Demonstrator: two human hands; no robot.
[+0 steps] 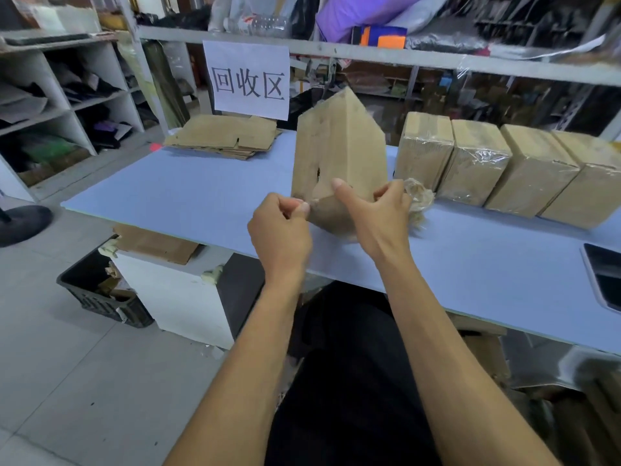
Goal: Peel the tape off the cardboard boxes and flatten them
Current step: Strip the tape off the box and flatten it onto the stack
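A brown cardboard box (339,153) stands tilted on one corner at the middle of the blue table (188,193). My left hand (280,230) pinches a bit of clear tape at the box's lower left edge. My right hand (376,213) grips the box's lower right corner, thumb against its face, with a crumpled wad of peeled tape (420,198) bunched at its fingers. Several taped boxes (477,163) stand in a row to the right. A stack of flattened cardboard (225,136) lies at the table's far left.
A paper sign (247,80) hangs from the shelf rail behind the table. A phone (605,277) lies at the table's right near edge. A black crate (100,290) with scraps sits on the floor at the left, beside a white cabinet (174,294).
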